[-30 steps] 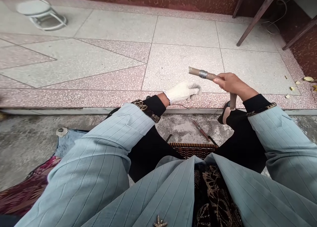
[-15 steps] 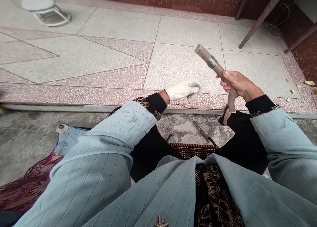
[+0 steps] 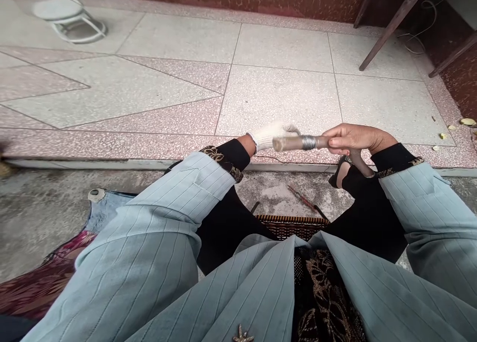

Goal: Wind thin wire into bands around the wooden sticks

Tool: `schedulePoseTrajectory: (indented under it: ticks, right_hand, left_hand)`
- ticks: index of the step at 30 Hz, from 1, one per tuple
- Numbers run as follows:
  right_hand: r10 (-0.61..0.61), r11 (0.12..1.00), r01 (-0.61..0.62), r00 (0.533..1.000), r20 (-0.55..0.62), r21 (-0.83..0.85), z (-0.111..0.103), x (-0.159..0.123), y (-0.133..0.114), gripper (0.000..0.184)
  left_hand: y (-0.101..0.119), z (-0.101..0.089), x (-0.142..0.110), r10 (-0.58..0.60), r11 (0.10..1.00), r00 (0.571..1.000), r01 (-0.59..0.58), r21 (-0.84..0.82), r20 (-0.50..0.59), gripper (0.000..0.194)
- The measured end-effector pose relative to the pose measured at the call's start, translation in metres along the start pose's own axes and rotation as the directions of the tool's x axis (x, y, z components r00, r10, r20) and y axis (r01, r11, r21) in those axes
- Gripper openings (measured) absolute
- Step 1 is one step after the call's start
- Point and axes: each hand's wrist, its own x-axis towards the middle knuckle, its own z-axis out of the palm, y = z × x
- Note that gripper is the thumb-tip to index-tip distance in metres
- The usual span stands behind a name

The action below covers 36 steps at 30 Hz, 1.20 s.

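My bare right hand (image 3: 354,135) is closed round a bent wooden stick (image 3: 285,143), which lies almost level with its cut end pointing left. A coil of thin silver wire (image 3: 309,142) is wound round the stick, left of my fingers. The stick's lower part bends down behind my right hand. My left hand (image 3: 270,133), in a white knit glove, is closed just behind the cut end. Its fingertips are partly hidden by the stick. The fine wire strand it pinches is hard to see now.
A slim reddish tool (image 3: 302,198) lies on the concrete by a woven wicker edge (image 3: 290,226) between my legs. A raised tiled step (image 3: 149,164) runs across in front. Jeans cloth (image 3: 108,208) lies left; a white stool (image 3: 65,14) and wooden legs (image 3: 391,29) stand farther back.
The stick first swung upward, showing a thin wire strand running to my gloved hand, then came down to nearly level beside it. My left hand has stayed almost in place.
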Motion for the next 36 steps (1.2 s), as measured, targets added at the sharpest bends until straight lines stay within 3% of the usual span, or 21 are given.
schedulePoseTrajectory:
  ticks: [3,6,9,12,15,18,21,25,29,36]
  right_hand:
    - [0.071,0.992,-0.061,0.994,0.085,-0.113,-0.005,0.002,0.005,0.045]
    - [0.139,0.954,-0.133,0.990,0.002,-0.269,-0.007,0.007,0.011,0.041]
    - [0.176,0.835,-0.288,0.947,-0.267,-0.468,-0.005,0.015,0.016,0.035]
    - [0.060,0.720,-0.431,0.820,-0.569,-0.544,-0.001,0.023,0.017,0.038]
    - [-0.017,0.813,-0.392,0.723,-0.691,-0.431,0.002,0.028,0.015,0.036]
    - [0.048,0.956,-0.239,0.697,-0.715,-0.169,0.002,0.029,0.012,0.031]
    - [0.082,0.997,-0.068,0.706,-0.703,0.047,0.001,0.028,0.010,0.031]
    - [0.009,0.985,0.095,0.800,-0.600,0.142,0.003,0.026,0.007,0.031]
    - [-0.076,0.974,0.170,0.867,-0.492,0.149,0.005,0.024,0.005,0.034]
    - [-0.127,0.958,0.227,0.885,-0.449,0.178,0.001,0.018,0.007,0.041]
  left_hand:
    - [0.008,-0.005,-0.007,-0.027,0.985,1.000,0.026,0.168,0.004,0.015]
    - [0.016,-0.006,-0.012,-0.024,0.937,1.000,0.029,0.348,-0.018,0.017]
    - [0.021,-0.003,-0.012,-0.022,0.928,0.999,0.035,0.372,-0.041,0.016]
    - [0.020,0.003,-0.011,-0.040,0.982,0.998,0.047,0.181,-0.042,0.019]
    - [0.016,0.006,-0.010,-0.016,0.997,1.000,0.015,-0.070,-0.009,0.020]
    - [0.012,0.007,-0.009,0.032,0.984,0.999,-0.027,-0.177,0.028,0.020]
    - [0.011,0.006,-0.010,0.021,0.981,1.000,-0.018,-0.192,0.018,0.022]
    - [0.012,0.004,-0.009,-0.051,0.987,0.997,0.041,-0.158,-0.059,0.020]
    - [0.007,-0.001,-0.006,-0.058,0.987,0.998,0.052,-0.154,-0.039,0.018]
    - [0.001,-0.009,-0.009,-0.037,0.989,0.999,0.041,-0.141,0.028,0.018]
